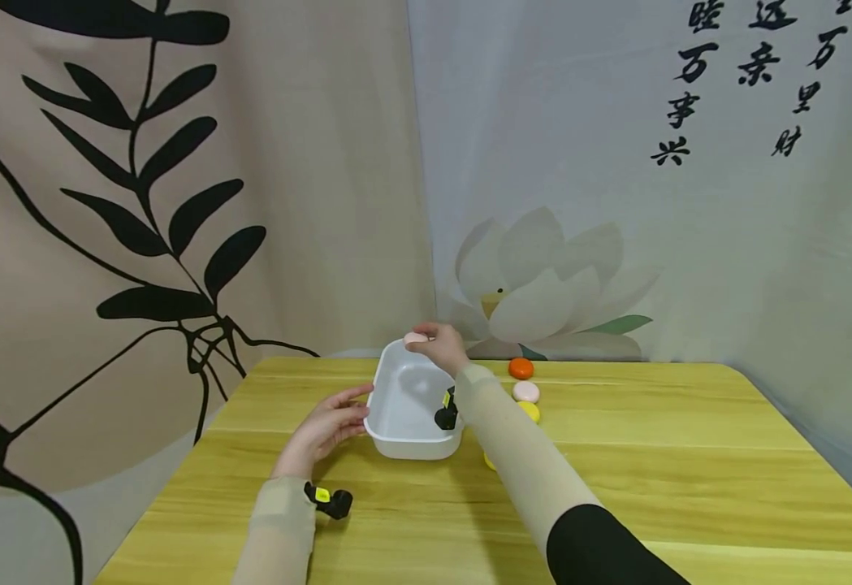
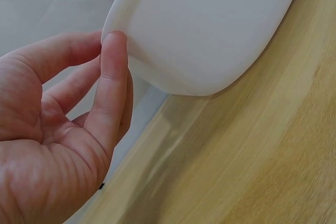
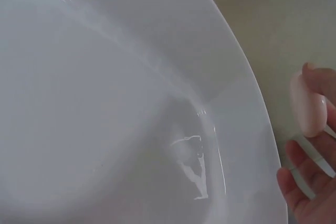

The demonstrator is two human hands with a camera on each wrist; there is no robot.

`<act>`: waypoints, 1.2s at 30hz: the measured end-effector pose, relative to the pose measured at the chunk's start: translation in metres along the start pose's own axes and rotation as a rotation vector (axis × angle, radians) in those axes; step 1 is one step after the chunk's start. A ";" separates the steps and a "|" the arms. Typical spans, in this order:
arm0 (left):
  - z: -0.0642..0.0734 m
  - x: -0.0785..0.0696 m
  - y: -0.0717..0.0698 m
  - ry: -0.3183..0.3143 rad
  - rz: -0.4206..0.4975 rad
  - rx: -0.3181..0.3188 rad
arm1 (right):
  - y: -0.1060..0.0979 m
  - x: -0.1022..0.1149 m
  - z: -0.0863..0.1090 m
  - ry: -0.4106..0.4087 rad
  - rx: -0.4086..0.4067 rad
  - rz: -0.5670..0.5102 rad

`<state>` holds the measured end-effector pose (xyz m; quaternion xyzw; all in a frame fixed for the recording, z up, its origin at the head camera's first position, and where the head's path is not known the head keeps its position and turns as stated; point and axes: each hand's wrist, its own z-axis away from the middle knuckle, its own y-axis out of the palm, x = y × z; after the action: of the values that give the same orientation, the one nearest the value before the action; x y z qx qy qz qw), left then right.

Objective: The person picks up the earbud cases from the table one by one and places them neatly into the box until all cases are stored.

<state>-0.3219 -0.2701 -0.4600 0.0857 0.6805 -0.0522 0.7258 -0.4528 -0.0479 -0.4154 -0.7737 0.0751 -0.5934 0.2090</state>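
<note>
A white rectangular basin [image 1: 413,449] with rounded corners stands on the wooden table, its inside facing me. My left hand [image 1: 330,429] grips the basin's left side; in the left wrist view its fingertips [image 2: 114,45] pinch the rim. Over the far rim, my right hand [image 1: 442,348] holds a smooth, pale pink disc [image 1: 416,338]. The right wrist view shows this disc [image 3: 308,106] on edge between thumb and fingers, just outside the basin wall [image 3: 247,98], with the lower fingertips right at the rim.
Right of the basin, an orange-red disc [image 1: 521,368], another pale pink disc [image 1: 525,392] and a yellow disc [image 1: 530,412] lie in a line. A second yellow disc [image 1: 490,461] is mostly hidden by the right forearm. Printed fabric [image 1: 345,203] hangs behind the wooden table [image 1: 689,455].
</note>
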 end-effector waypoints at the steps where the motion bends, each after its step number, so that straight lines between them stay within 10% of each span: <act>1: 0.000 0.000 0.000 0.000 -0.001 0.001 | 0.000 0.000 0.000 0.002 0.001 0.001; 36: -0.001 0.001 -0.002 -0.016 0.009 0.001 | 0.020 -0.015 -0.002 0.013 0.029 0.065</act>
<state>-0.3235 -0.2714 -0.4611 0.0890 0.6743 -0.0500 0.7313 -0.4562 -0.0615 -0.4363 -0.7637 0.0929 -0.5925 0.2390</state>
